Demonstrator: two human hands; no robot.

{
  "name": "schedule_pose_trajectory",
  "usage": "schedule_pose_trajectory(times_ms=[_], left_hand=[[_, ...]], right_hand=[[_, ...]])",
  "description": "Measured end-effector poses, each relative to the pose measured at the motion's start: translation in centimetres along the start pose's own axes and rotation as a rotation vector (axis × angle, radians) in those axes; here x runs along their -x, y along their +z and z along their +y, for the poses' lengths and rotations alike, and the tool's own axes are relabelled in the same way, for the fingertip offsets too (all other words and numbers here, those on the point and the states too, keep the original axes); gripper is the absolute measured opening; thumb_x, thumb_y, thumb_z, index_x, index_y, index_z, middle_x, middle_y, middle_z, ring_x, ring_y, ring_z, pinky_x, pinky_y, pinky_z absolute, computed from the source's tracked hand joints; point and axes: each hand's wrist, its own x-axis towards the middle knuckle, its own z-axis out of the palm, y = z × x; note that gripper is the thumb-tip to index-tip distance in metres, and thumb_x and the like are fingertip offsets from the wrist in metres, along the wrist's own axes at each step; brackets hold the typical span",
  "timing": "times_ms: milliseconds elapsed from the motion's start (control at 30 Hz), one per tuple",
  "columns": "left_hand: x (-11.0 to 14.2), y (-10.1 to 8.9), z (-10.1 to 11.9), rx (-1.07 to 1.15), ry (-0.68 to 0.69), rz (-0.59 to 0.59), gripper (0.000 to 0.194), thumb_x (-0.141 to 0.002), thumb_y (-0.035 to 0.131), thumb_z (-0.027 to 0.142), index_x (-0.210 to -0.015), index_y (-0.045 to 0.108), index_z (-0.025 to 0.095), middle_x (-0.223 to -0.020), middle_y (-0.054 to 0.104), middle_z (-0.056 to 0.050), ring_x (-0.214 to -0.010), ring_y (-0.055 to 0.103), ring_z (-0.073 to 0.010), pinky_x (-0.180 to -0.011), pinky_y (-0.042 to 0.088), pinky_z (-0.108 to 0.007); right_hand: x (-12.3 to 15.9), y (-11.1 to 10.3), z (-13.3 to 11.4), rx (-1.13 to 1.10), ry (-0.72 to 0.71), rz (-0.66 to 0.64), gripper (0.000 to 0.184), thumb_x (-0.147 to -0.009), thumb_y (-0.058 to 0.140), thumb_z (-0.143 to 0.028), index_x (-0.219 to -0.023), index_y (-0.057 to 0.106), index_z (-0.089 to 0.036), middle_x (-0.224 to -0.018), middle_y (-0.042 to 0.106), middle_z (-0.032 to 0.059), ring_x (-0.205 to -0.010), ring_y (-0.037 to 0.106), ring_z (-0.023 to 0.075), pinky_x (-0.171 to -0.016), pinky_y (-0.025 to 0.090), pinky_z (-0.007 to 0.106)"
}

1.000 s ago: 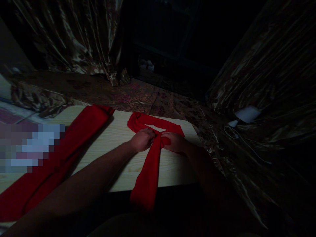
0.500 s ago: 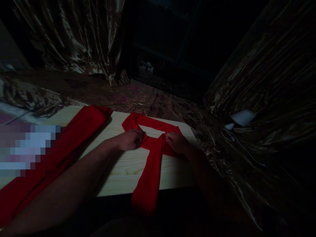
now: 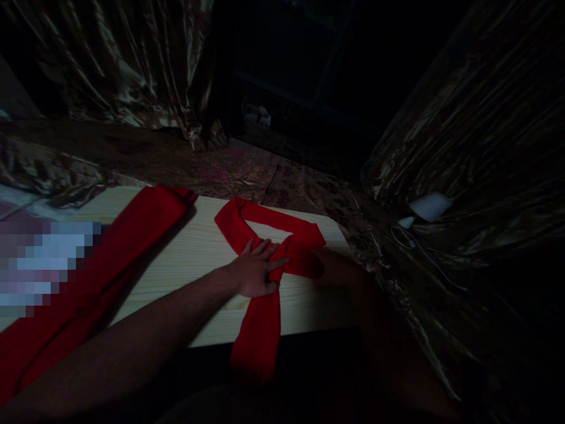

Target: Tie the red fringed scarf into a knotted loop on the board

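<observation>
A red scarf (image 3: 256, 335) lies on the pale wooden table (image 3: 212, 318), bent into a loop whose ends cross near the front. One end hangs over the table's front edge. My left hand (image 3: 258, 271) rests flat across the crossing, its fingers spread over the cloth. At the loop's right side is my right hand (image 3: 331, 268), dark and blurred, close to the scarf's edge; its fingers are hard to make out. Another long red cloth (image 3: 145, 229) stretches along the table's left side, beyond my left forearm.
Behind the table runs a ledge with a patterned cloth (image 3: 247, 162). Shiny curtains (image 3: 145, 70) hang at the left and right. A white box-like object (image 3: 430, 206) with a white cable (image 3: 436, 268) lies at the right. A blurred-out patch covers part of the left edge.
My left hand has let go of its pinch on the scarf and now lies flat on the crossing. My right hand has moved slightly right and down, off the crossing.
</observation>
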Motion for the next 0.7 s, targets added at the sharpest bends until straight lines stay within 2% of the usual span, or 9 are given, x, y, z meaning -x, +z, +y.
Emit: schedule_pose_trajectory(times_ms=[33,100,267,333,400,467,567,700], left_hand=[[0.0,0.1,-0.1,-0.008,-0.010,0.003,0.072,-0.087,0.059,0.050,-0.154,0.039,0.037,-0.167,0.025,-0.010,-0.153,0.013,-0.0438,-0.115,0.007,-0.074],[0.0,-0.1,-0.2,-0.012,-0.017,0.020,0.067,-0.087,0.058,0.040,-0.152,0.043,0.034,-0.165,0.031,-0.011,-0.152,0.020,-0.0411,-0.115,0.010,-0.074],[0.3,-1.5,-0.7,0.026,0.009,-0.016,0.062,-0.084,0.053,0.020,-0.145,0.051,0.030,-0.159,0.042,-0.010,-0.151,0.029,-0.0343,-0.115,0.014,-0.075],[0.5,-1.9,-1.3,0.045,0.023,-0.073,0.064,-0.083,0.052,0.015,-0.145,0.050,0.030,-0.159,0.043,-0.010,-0.151,0.030,-0.0311,-0.117,0.013,-0.072],[0.6,-2.1,-2.0,0.059,0.039,-0.118,0.066,-0.082,0.051,0.011,-0.146,0.050,0.029,-0.159,0.043,-0.009,-0.151,0.030,-0.0277,-0.121,0.012,-0.066],[0.8,-2.2,-2.5,0.073,0.065,-0.133,0.067,-0.082,0.050,0.009,-0.146,0.049,0.029,-0.158,0.044,-0.008,-0.151,0.030,-0.0250,-0.123,0.010,-0.060],[1.0,-2.3,-2.9,0.095,0.088,-0.134,0.065,-0.084,0.049,0.008,-0.145,0.050,0.030,-0.156,0.047,-0.004,-0.151,0.030,-0.0235,-0.124,0.008,-0.058],[1.4,-2.9,-2.9,0.157,0.117,-0.193,0.069,-0.082,0.050,0.003,-0.145,0.051,0.032,-0.155,0.049,-0.002,-0.152,0.027,-0.0226,-0.124,0.006,-0.058]], right_hand=[[0.3,0.1,0.5,0.006,0.002,0.000,0.100,-0.055,0.090,-0.039,-0.143,0.049,-0.018,-0.146,0.051,0.0177,-0.129,0.051,0.0345,-0.100,0.041,0.039],[0.8,0.2,1.2,0.012,0.046,0.005,0.092,-0.056,0.088,-0.037,-0.138,0.053,-0.017,-0.140,0.057,0.0170,-0.122,0.056,0.0335,-0.094,0.044,0.038],[2.1,-0.2,2.2,0.020,0.144,-0.050,0.050,-0.070,0.079,-0.040,-0.113,0.065,-0.019,-0.110,0.072,0.0117,-0.095,0.068,0.0267,-0.072,0.044,0.030],[2.4,-0.6,3.0,0.042,0.180,-0.054,0.032,-0.078,0.072,-0.038,-0.104,0.070,-0.020,-0.106,0.074,0.0110,-0.092,0.069,0.0253,-0.070,0.043,0.029],[2.3,-0.9,4.4,0.066,0.251,-0.038,0.022,-0.083,0.065,-0.030,-0.101,0.073,-0.021,-0.105,0.075,0.0104,-0.093,0.069,0.0241,-0.074,0.044,0.029],[2.0,-1.1,6.0,0.109,0.333,0.021,0.025,-0.085,0.059,-0.022,-0.105,0.075,-0.022,-0.107,0.074,0.0107,-0.097,0.068,0.0241,-0.080,0.046,0.030],[1.4,-1.2,8.2,0.201,0.462,0.145,0.030,-0.087,0.054,-0.021,-0.108,0.076,-0.023,-0.112,0.072,0.0133,-0.104,0.066,0.0271,-0.088,0.048,0.036],[1.3,-1.1,10.7,0.257,0.637,0.457,0.036,-0.088,0.053,-0.027,-0.117,0.072,-0.018,-0.128,0.062,0.0213,-0.122,0.057,0.0339,-0.095,0.049,0.043]])
